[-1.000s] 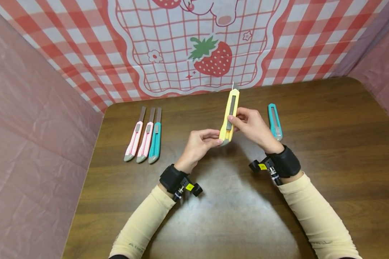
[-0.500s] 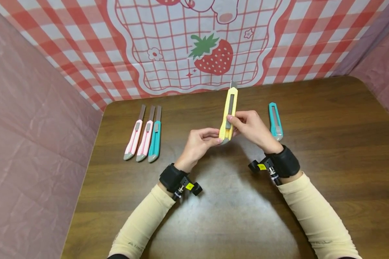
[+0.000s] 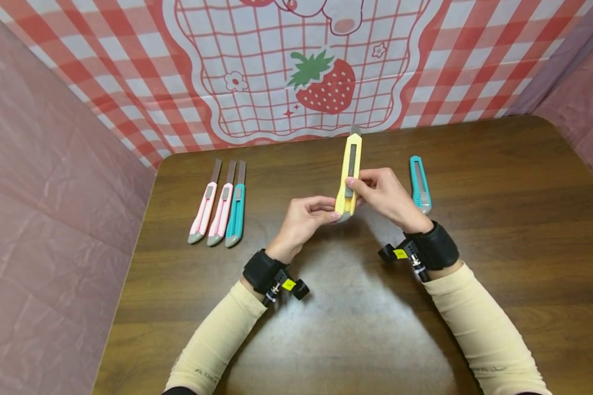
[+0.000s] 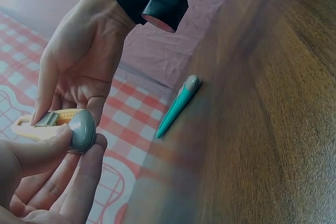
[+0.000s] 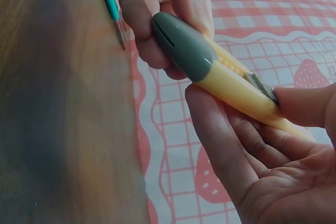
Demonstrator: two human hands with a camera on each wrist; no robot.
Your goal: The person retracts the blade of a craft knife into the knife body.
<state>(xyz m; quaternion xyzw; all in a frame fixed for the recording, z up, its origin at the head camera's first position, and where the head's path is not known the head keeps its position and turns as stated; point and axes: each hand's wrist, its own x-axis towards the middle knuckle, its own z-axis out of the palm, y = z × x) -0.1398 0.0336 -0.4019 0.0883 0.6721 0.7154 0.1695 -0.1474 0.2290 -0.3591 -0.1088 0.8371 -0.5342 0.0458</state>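
Both hands hold a yellow utility knife [image 3: 348,164] up over the table, its tip pointing away and a short length of blade showing. My left hand [image 3: 301,222] pinches the grey end cap [image 4: 83,130] between thumb and fingers. On the other side, my right hand [image 3: 382,197] grips the body, its thumb on the grey slider [image 5: 261,86]. Two pink utility knives [image 3: 205,214] and a teal one [image 3: 235,216] lie side by side at the left with long blades out. Right of my right hand lies another teal utility knife [image 3: 420,184], no blade showing past its tip.
The brown wooden table [image 3: 519,219] ends at the back against a red-and-white checked cloth [image 3: 257,109] with a strawberry print. Pink cloth [image 3: 54,192] hangs along the left side, and more hangs at the right.
Slightly less blade shows at the yellow knife's tip than half a second ago. Both hands have stayed almost in place, and the knives on the table have not moved.
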